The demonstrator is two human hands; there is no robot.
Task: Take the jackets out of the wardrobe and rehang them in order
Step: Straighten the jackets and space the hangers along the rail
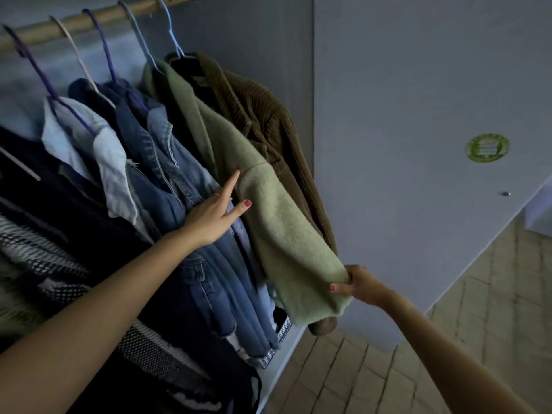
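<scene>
Dim light; pale grey-blue wardrobe door panel (pixel 418 100) bearing a round green sticker (pixel 487 147), above tan herringbone-laid brick floor (pixel 373 372).

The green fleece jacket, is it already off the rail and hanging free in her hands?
No, the green fleece jacket hangs on a hanger on the rail, and the right hand only grips its sleeve end.

Left hand (pixel 213 216) extended with straight fingers; right hand (pixel 357 283) pinching, fingers curled

Jackets crowd the rail (pixel 89 20) shoulder to shoulder, leaving no gap between them. Right of the brown corduroy jacket (pixel 268 127) the wardrobe's side panel (pixel 298 70) blocks passage. Open room lies near right, over the tiled floor (pixel 373 369).
</scene>
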